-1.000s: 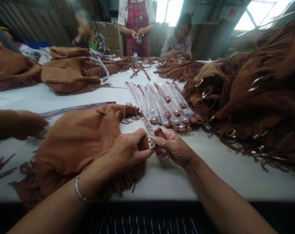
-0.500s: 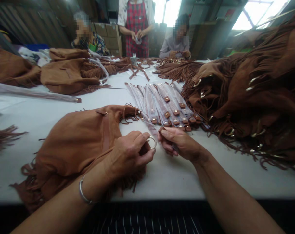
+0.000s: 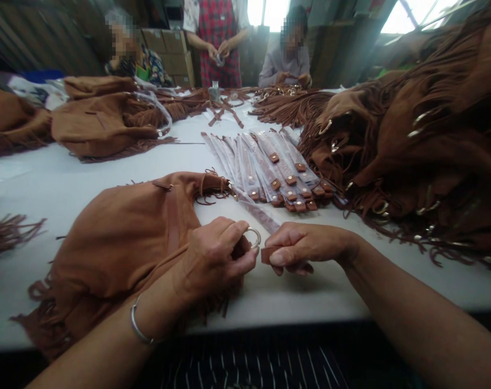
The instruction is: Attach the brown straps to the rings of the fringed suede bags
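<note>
A brown fringed handbag [image 3: 119, 232] lies on its side at the front left of the table. My left hand [image 3: 215, 256] is closed on the bag's near end, and a pale metal ring [image 3: 255, 235] sticks out between thumb and forefinger. In my right hand [image 3: 300, 246] I pinch the brown end tab [image 3: 266, 255] of a bag strap [image 3: 257, 209], just right of the ring and apart from it. Clear plastic film wraps the strap, which runs back to metal hardware at the bag's far end.
Several film-wrapped straps [image 3: 265, 167] lie fanned out behind my hands. A tall heap of brown fringed bags [image 3: 424, 156] fills the right side. More bags [image 3: 103, 121] lie at the back left of the white table [image 3: 164, 156]. Three people are across the table, one in a checked apron [image 3: 216, 40].
My right hand has turned and lowered slightly, bringing the strap's end tab to face the ring. My left hand stays on the ring. The view has shifted a little.
</note>
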The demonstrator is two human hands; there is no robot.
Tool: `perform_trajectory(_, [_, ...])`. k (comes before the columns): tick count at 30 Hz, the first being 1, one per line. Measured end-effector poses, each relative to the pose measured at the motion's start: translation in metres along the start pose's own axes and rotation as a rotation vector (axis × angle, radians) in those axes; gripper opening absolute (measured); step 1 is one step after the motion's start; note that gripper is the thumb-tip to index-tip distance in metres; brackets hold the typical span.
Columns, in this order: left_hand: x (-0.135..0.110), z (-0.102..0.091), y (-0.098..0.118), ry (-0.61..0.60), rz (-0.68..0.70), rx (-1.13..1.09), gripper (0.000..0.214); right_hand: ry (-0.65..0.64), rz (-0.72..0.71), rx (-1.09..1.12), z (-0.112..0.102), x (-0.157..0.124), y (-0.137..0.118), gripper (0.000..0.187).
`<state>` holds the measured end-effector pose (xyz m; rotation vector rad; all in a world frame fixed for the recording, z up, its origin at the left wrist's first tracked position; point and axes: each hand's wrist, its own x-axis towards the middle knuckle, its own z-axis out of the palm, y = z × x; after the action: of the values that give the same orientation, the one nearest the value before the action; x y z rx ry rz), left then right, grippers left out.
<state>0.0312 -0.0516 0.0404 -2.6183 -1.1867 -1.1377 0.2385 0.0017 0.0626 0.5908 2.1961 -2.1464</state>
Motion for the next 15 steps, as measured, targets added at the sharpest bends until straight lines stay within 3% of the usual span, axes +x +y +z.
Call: perform_trajectory(15, [-0.0021,0.0007,0.0000,-0.057,0.157,0.064,0.012,-0.070,0.093,0.002,-0.0019,0.0058,0.0029,0.039])
